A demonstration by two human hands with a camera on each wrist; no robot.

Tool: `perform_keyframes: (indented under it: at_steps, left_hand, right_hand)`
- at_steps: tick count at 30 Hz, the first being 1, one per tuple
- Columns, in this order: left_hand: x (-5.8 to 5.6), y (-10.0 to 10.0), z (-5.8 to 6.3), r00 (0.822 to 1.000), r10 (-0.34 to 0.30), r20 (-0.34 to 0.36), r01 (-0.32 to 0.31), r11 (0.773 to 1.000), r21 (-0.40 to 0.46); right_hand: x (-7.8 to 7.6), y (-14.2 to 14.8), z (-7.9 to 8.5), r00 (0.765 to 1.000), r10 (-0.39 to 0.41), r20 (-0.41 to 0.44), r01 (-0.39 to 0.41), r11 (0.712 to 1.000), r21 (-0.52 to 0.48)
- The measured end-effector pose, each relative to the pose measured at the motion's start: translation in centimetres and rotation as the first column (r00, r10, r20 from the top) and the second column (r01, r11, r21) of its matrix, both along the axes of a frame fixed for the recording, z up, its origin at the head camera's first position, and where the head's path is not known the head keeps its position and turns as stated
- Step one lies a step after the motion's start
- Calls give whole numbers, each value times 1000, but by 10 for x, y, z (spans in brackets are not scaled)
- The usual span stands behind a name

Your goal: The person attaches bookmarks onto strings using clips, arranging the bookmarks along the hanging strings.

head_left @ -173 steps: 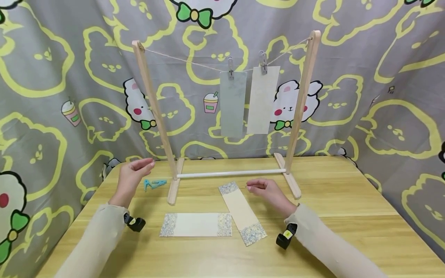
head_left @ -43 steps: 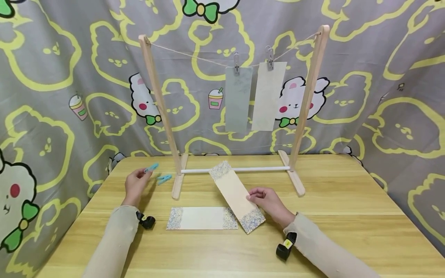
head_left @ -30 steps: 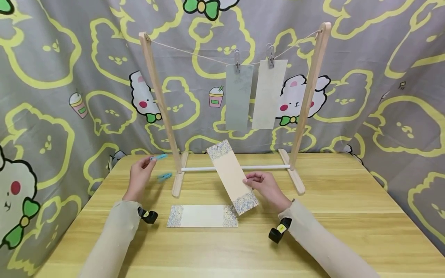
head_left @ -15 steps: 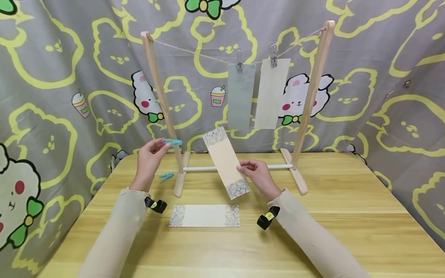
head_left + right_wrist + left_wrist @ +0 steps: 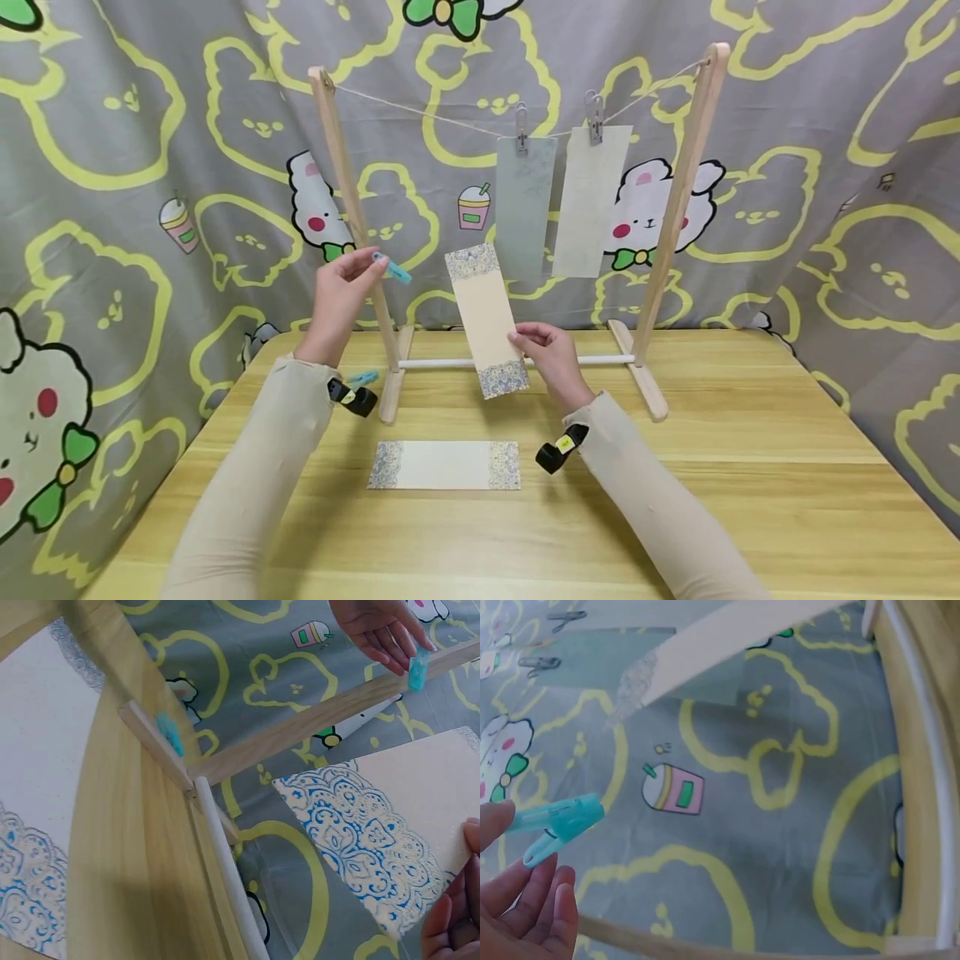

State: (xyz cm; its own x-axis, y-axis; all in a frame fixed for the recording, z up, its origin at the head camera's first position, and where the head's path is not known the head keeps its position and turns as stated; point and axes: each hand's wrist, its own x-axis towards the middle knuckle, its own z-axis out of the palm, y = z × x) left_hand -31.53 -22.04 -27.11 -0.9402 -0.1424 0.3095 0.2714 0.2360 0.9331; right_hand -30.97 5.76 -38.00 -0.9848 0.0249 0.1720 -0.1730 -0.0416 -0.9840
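My left hand pinches a light-blue clothespin between thumb and fingertips, beside the stand's left post. In the left wrist view that clothespin points away from the fingers. Between thumb and fingers, my right hand holds the right edge of a cream paper card with blue lace-patterned ends. The card is raised off the table, slightly tilted, below the string. The right wrist view has its patterned lower end close up. A second, whiter patterned card lies flat on the table.
A wooden stand with a white crossbar carries the string. Two grey clips hold a grey-green card and an off-white card on it. Another blue clothespin lies by the left foot. A patterned curtain hangs behind.
Earlier both hands were empty. My left hand has picked up one clothespin and risen with it to the right. My right hand has lifted the cream card off the table and turned it more upright.
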Motion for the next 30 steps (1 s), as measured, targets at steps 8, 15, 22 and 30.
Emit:
perform_keyframes:
  at_steps: [8,15,22,30]
  left_hand:
    - [-9,18,28,999,-7,-45,10,997,72]
    - [-16,34,53,994,-35,-103,51,986,159]
    - [-19,42,76,989,-62,-136,91,972,216]
    - [-22,48,100,983,-143,-112,176,903,393]
  right_hand:
    - [-9,-3,10,1000,-27,-9,27,1000,-6]
    - [-14,-6,21,999,-20,-35,19,1000,-24]
    - [-17,-9,32,999,-26,-40,25,999,-23]
    - [-22,-10,43,999,-21,-47,19,999,-40]
